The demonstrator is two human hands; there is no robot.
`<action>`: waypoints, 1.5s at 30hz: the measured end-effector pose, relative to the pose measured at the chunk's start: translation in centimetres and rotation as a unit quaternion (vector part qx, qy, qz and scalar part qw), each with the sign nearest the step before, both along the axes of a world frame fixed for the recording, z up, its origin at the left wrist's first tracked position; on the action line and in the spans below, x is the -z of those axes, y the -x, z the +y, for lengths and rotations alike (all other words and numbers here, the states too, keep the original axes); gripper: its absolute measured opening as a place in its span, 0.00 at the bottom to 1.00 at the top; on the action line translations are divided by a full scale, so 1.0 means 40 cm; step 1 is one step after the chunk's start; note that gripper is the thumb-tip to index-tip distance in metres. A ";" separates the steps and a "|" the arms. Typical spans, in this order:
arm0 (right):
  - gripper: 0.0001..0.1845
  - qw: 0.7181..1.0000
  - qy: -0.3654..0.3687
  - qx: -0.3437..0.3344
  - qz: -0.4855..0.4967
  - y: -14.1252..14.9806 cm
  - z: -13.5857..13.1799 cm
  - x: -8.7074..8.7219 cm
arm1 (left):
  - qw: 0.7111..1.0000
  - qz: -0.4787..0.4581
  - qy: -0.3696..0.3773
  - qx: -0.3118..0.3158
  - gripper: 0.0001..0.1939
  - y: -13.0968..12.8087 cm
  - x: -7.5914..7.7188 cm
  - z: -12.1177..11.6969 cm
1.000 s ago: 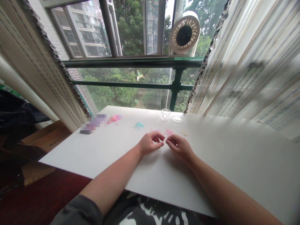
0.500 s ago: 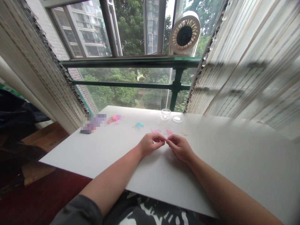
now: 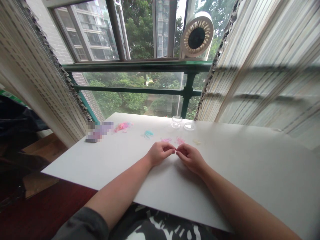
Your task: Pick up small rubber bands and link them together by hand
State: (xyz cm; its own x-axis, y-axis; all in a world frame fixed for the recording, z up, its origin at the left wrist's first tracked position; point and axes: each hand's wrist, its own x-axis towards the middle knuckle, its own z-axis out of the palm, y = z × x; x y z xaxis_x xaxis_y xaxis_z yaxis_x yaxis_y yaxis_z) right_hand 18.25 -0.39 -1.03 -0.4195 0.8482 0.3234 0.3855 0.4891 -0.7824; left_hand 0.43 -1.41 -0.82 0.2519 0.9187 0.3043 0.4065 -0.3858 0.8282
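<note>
My left hand (image 3: 160,152) and my right hand (image 3: 189,157) rest close together on a white board (image 3: 120,160), fingertips nearly touching in a pinch. What they pinch is too small to make out. Just beyond the fingers lie small heaps of thin bits: a pink heap (image 3: 179,140), a paler pink heap (image 3: 166,140), a teal heap (image 3: 148,134) and a yellowish bit (image 3: 197,142). A larger pink and orange heap (image 3: 122,126) lies further left.
A small clear jar (image 3: 176,121) and its lid (image 3: 189,126) stand at the board's far edge. A blurred purple object (image 3: 98,131) lies at the far left. Behind are a green window rail (image 3: 140,66), a round white fan (image 3: 197,35) and curtains on both sides.
My left fingers were apart a second ago and have since closed into a pinch meeting my right fingertips. The curtains have swayed slightly.
</note>
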 end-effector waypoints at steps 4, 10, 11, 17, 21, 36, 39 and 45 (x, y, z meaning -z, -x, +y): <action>0.08 1.000 -0.009 0.006 -0.010 -0.001 0.000 -0.001 | 1.000 0.023 0.002 -0.006 0.13 0.003 0.001 0.003; 0.07 1.000 -0.012 0.008 0.000 -0.003 0.004 0.000 | 0.999 0.040 0.001 -0.014 0.14 0.005 0.006 0.005; 0.07 1.000 -0.011 0.011 0.002 -0.003 0.005 0.001 | 0.999 0.043 -0.002 -0.014 0.13 0.004 0.006 0.005; 0.07 1.000 0.000 0.017 0.012 -0.005 0.008 0.005 | 0.995 0.075 -0.056 -0.037 0.10 0.021 0.001 0.025; 0.06 1.000 0.014 0.022 0.017 -0.005 0.008 0.008 | 0.978 0.147 -0.100 -0.112 0.07 0.070 -0.008 0.059; 0.06 1.000 0.016 0.001 -0.006 -0.002 0.002 -0.001 | 0.959 0.206 -0.085 -0.174 0.09 0.107 0.024 0.091; 0.06 1.000 0.012 0.002 -0.009 -0.003 0.001 0.001 | 0.957 0.202 -0.100 -0.182 0.09 0.102 0.026 0.093; 0.06 1.000 0.016 -0.005 -0.018 -0.004 0.001 0.009 | 0.953 0.227 -0.103 -0.172 0.09 0.093 0.037 0.096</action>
State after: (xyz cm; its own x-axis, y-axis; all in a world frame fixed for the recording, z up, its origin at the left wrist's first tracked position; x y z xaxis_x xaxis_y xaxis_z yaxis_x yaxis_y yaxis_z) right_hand 18.40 -0.33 -1.37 -0.4397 0.8534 0.2800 0.4092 0.4679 -0.7834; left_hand -3.28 2.44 -2.30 0.0955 0.9029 0.4191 0.8369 -0.3008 0.4573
